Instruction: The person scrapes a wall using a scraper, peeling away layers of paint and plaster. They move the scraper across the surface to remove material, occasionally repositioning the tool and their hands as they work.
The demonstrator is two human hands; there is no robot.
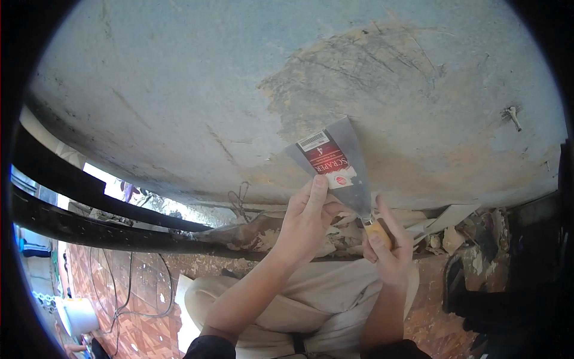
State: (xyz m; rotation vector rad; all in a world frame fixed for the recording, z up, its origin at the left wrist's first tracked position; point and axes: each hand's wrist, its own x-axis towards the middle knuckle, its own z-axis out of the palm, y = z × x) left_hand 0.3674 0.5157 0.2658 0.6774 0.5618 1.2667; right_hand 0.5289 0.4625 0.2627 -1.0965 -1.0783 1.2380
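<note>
A scraper (357, 148) with a wide grey metal blade and a red and white label is held in front of the wall. My right hand (391, 248) wraps around its yellow wooden handle (377, 232). On the label side, the thumb of my left hand (310, 206) presses the blade, its fingers going behind. The blade's broad edge points up and left, close to the wall (197, 78); whether it touches cannot be made out. Above it is a rough patch (353, 78), grey and tan with scratch marks.
A metal stub (512, 118) sticks out of the wall at right. Dark curved bars (119, 221) cross at left. Flaked debris (460, 236) lies along the wall's base. Cables (122, 299) and a white bucket (78, 315) are on the patterned floor at lower left.
</note>
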